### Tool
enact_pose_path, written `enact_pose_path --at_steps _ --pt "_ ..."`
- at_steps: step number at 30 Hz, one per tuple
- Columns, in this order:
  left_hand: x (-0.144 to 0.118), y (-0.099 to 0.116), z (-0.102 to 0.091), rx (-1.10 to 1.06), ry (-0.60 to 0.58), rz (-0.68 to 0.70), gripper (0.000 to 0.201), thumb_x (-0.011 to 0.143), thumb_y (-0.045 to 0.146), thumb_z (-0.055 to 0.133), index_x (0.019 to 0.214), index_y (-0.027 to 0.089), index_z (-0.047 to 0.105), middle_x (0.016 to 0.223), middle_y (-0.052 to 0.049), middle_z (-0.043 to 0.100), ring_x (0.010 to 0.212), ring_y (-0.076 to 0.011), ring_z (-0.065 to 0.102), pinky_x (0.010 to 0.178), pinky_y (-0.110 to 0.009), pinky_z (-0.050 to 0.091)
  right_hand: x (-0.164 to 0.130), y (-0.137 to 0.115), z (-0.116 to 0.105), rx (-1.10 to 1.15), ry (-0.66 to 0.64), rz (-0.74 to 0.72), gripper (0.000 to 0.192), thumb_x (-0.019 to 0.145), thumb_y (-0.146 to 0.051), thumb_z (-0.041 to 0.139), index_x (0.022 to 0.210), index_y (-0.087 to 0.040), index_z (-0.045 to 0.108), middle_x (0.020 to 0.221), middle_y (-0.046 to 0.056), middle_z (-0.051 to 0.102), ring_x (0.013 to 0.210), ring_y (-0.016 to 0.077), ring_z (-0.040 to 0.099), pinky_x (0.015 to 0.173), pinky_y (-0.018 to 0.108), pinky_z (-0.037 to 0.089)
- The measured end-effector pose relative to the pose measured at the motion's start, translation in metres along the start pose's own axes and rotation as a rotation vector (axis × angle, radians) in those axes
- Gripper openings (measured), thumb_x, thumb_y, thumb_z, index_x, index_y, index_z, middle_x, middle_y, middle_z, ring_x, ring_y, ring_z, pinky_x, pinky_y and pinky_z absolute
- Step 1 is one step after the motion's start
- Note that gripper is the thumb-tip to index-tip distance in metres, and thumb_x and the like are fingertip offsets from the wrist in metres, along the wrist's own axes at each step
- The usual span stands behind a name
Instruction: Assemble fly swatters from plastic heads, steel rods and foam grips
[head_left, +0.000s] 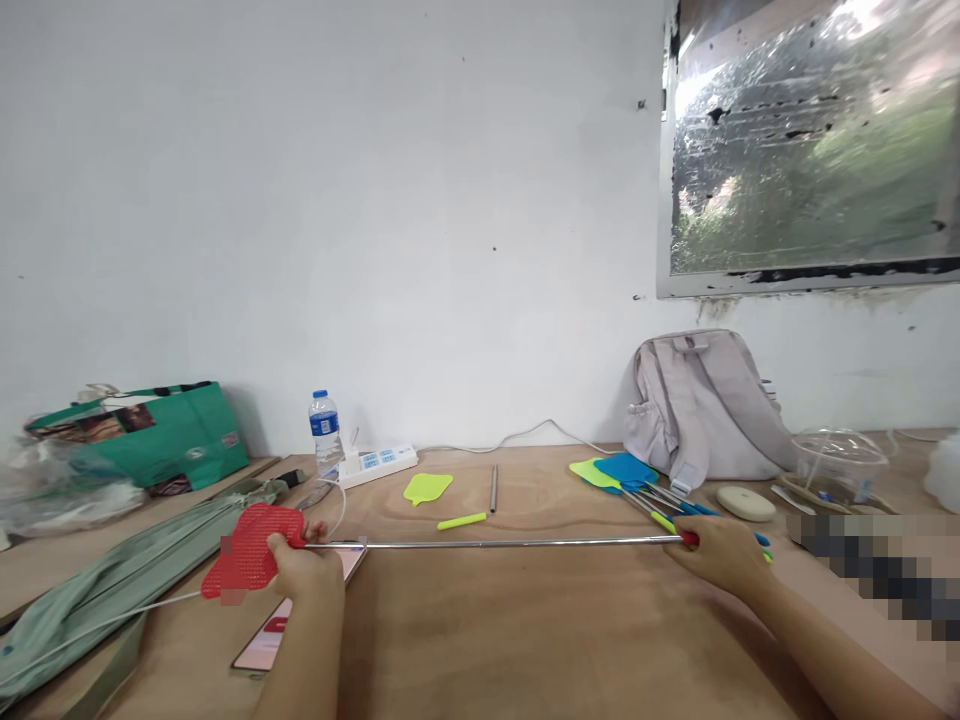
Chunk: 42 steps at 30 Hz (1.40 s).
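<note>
I hold a long fly swatter stretched across the wooden table [525,630]. My left hand [304,568] grips its red mesh head [251,548] where the head meets the thin metal rod [495,544]. My right hand [720,552] is closed around the red handle end of the same rod. The rod runs level between both hands, fully extended. Just beyond my right hand lie several finished swatters [626,472] with blue and yellow-green heads.
A loose yellow-green head [427,487], a yellow-green handle [462,521] and a short metal tube [493,488] lie mid-table. A phone [289,615] sits under my left wrist. A water bottle [325,430], power strip [377,463], green bag [161,432], backpack [705,405] and clear bowl [840,462] line the back.
</note>
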<state>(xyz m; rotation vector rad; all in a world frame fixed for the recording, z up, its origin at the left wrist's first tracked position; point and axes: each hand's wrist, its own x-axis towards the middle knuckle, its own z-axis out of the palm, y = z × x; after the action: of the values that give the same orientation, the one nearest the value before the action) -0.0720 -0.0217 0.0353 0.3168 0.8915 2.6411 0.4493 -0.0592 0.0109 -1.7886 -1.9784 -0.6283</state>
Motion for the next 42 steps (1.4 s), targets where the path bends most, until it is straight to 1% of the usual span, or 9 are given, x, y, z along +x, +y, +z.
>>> enact_pose_path --at_steps 4,10,16,21,27,29,34,37,42 --pt "-0.004 0.001 0.003 -0.076 0.105 -0.081 0.014 0.079 0.02 0.035 0.066 0.02 0.03 0.055 0.006 0.039 0.042 -0.0064 0.04 0.048 -0.019 0.044 0.002 0.004 -0.005 -0.002 -0.018 -0.028 0.023 0.067 -0.036 0.047 0.05 -0.021 0.051 0.051 0.0 0.055 0.052 0.0143 0.048 0.049 0.025 0.013" --pt "-0.015 0.012 0.006 -0.129 0.094 -0.174 0.009 0.075 0.021 0.04 0.067 0.019 0.041 0.054 0.005 0.042 0.043 -0.0078 0.045 0.049 -0.021 0.045 0.006 0.01 -0.008 0.018 -0.004 -0.03 0.026 0.069 -0.04 0.046 0.051 -0.021 0.05 0.05 -0.001 0.053 0.049 0.013 0.046 0.049 0.025 0.013" --pt "-0.025 0.016 0.012 -0.17 0.108 -0.189 0.013 0.078 0.024 0.04 0.066 0.018 0.043 0.062 0.004 0.05 0.045 -0.0067 0.046 0.047 -0.019 0.042 0.005 0.01 -0.005 0.02 -0.016 -0.05 0.028 0.07 -0.041 0.045 0.051 -0.021 0.05 0.05 -0.001 0.053 0.051 0.0137 0.048 0.049 0.025 0.014" --pt "-0.029 0.014 0.013 -0.163 0.108 -0.219 0.021 0.082 0.026 0.036 0.065 0.017 0.043 0.065 0.003 0.052 0.042 -0.005 0.041 0.047 -0.017 0.04 0.007 0.008 -0.002 0.012 -0.047 -0.046 0.028 0.07 -0.04 0.045 0.051 -0.021 0.052 0.051 0.0 0.055 0.052 0.0145 0.049 0.049 0.025 0.015" --pt "-0.035 0.008 0.014 -0.119 0.105 -0.251 0.023 0.083 0.029 0.037 0.067 0.017 0.047 0.066 0.003 0.054 0.045 -0.006 0.042 0.049 -0.019 0.04 0.008 0.007 -0.004 0.009 -0.082 0.013 0.03 0.07 -0.043 0.045 0.049 -0.021 0.052 0.052 0.0 0.056 0.054 0.0151 0.051 0.049 0.025 0.014" --pt "-0.04 0.004 0.016 -0.106 0.102 -0.257 0.023 0.083 0.03 0.037 0.067 0.017 0.049 0.064 0.003 0.053 0.047 -0.0068 0.044 0.051 -0.019 0.04 0.008 0.004 -0.005 0.025 -0.087 0.0 0.03 0.069 -0.043 0.047 0.05 -0.021 0.052 0.052 0.0 0.056 0.054 0.0149 0.05 0.048 0.025 0.014" --pt "-0.051 -0.002 0.021 -0.09 0.118 -0.292 0.017 0.081 0.027 0.042 0.067 0.018 0.046 0.063 0.004 0.053 0.047 -0.0065 0.044 0.05 -0.019 0.039 0.009 -0.002 -0.005 0.056 -0.08 -0.064 0.027 0.069 -0.04 0.047 0.05 -0.02 0.051 0.051 0.0 0.056 0.053 0.0145 0.05 0.049 0.025 0.015" --pt "-0.058 -0.004 0.023 -0.085 0.125 -0.313 0.014 0.081 0.024 0.043 0.069 0.018 0.045 0.063 0.005 0.053 0.046 -0.0061 0.043 0.05 -0.019 0.039 0.009 -0.001 -0.005 0.063 -0.079 -0.051 0.027 0.069 -0.04 0.047 0.05 -0.02 0.05 0.052 0.0 0.056 0.052 0.0147 0.05 0.049 0.025 0.014" --pt "-0.074 -0.008 0.026 -0.058 0.084 -0.344 0.013 0.081 0.025 0.045 0.072 0.017 0.049 0.063 0.004 0.054 0.047 -0.0057 0.045 0.05 -0.018 0.04 0.008 -0.003 -0.009 0.086 -0.072 -0.04 0.028 0.067 -0.042 0.048 0.05 -0.02 0.05 0.05 0.0 0.054 0.052 0.0149 0.05 0.049 0.025 0.014"
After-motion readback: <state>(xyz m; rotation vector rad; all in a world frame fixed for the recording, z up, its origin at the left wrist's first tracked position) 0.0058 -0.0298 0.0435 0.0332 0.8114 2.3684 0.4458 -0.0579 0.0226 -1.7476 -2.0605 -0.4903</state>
